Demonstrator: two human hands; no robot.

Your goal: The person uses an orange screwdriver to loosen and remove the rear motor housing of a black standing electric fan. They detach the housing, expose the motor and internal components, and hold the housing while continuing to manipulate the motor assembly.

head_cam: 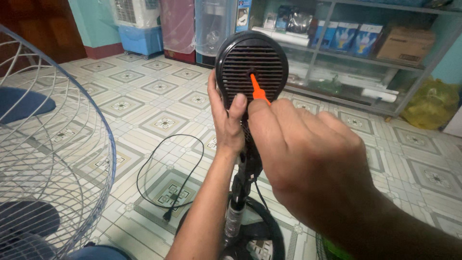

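A black round fan motor housing (pixel 251 62) with a slatted back cover stands on a black pole (pixel 239 192). My left hand (pixel 226 120) grips the housing's left side, thumb against the cover. My right hand (pixel 308 159) holds an orange-handled screwdriver (pixel 259 90), its tip set into the hole at the middle of the cover. The screwdriver's handle is mostly hidden inside my fist.
A wire fan grille (pixel 48 154) with blue blades behind it fills the left edge. A black power cord (pixel 168 173) loops over the patterned floor tiles. The fan's round base (pixel 269 231) sits below. Shelves with boxes (pixel 365 43) and a yellow bag (pixel 430 103) line the back.
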